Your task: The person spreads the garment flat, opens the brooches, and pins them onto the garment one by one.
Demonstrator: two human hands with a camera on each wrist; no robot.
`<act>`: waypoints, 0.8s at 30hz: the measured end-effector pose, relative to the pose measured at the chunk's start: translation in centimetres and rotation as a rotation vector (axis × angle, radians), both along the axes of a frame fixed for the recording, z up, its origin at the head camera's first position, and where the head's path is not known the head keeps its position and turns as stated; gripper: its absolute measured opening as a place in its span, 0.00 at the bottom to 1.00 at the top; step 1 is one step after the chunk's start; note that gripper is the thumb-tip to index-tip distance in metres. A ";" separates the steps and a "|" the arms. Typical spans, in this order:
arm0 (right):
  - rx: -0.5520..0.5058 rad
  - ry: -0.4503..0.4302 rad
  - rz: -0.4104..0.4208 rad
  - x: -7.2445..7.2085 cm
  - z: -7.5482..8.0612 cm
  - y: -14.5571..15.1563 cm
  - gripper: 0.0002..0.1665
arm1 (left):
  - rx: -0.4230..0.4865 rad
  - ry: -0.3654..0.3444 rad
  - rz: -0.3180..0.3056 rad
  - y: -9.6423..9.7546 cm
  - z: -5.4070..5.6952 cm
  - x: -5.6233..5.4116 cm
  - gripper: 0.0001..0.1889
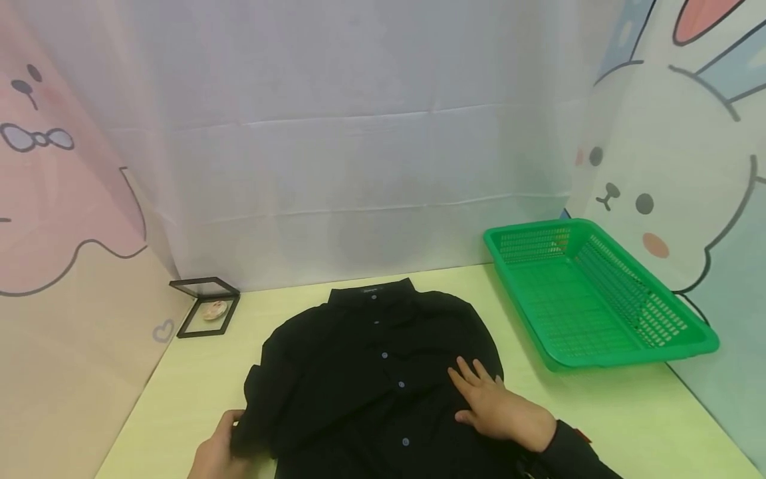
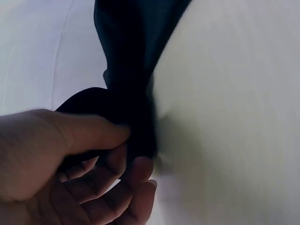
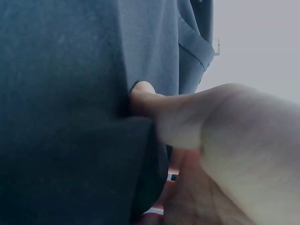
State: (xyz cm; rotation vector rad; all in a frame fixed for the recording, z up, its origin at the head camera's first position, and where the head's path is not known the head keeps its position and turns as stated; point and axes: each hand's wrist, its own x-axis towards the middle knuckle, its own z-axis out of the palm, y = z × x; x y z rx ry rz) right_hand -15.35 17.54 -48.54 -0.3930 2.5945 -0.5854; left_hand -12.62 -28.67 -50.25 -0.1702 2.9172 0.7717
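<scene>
A black button-up shirt (image 1: pixel 359 372) lies front up on the pale yellow table, its collar toward the back wall. At its left side my left hand (image 1: pixel 218 449) pinches the end of the sleeve (image 1: pixel 257 412). In the left wrist view, the thumb and curled fingers (image 2: pixel 115 161) hold dark cloth between them. My right hand (image 1: pixel 493 406) rests on the shirt's right side with its fingers spread. The right wrist view shows the right thumb (image 3: pixel 145 91) against the dark fabric, which hides part of the fingers. The shirt's lower part runs out of the head view.
A green plastic basket (image 1: pixel 565 356) stands at the right back of the table (image 1: pixel 197 379). Near the left wall sits a small black frame-like case (image 1: pixel 230 313), its lid raised, with a pale round item (image 1: pixel 215 310) in it. Printed curtains (image 1: pixel 359 166) enclose the table.
</scene>
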 end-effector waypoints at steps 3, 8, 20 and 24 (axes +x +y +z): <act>-0.004 -0.002 -0.005 0.0 -0.1 0.0 0.45 | 0.000 0.022 0.016 0.0 0.4 0.0 0.35; -0.008 0.003 -0.007 0.1 -0.1 0.1 0.44 | -0.007 0.059 0.040 -0.6 1.7 0.1 0.32; 0.008 0.003 -0.017 -0.2 -0.1 0.1 0.45 | -0.078 0.331 0.075 -3.6 3.6 0.7 0.24; -0.007 0.006 -0.021 -0.2 -0.1 0.1 0.45 | -0.077 0.504 0.164 -4.5 5.3 1.2 0.21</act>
